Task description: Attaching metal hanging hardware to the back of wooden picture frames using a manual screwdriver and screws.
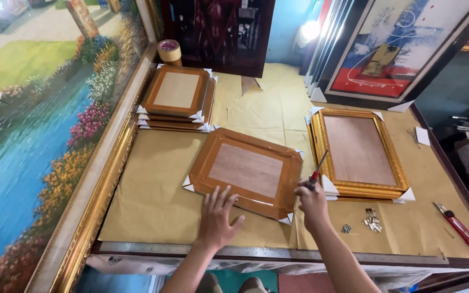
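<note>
A brown wooden picture frame point(245, 171) lies face down and slightly turned on the paper-covered table point(153, 201), with white cardboard protectors on its corners. My left hand point(217, 215) rests flat, fingers spread, on the frame's near edge. My right hand point(311, 199) grips a red-handled screwdriver point(316, 171) at the frame's right side, its shaft pointing up and away. A small pile of metal hangers and screws point(371, 221) lies just right of that hand.
A gold ornate frame stack point(358, 152) lies to the right, a brown frame stack point(176, 97) at the back left. A tape roll point(169, 51) stands behind it. A red utility knife point(460, 228) lies near the right edge. A large landscape painting point(33, 125) leans at left.
</note>
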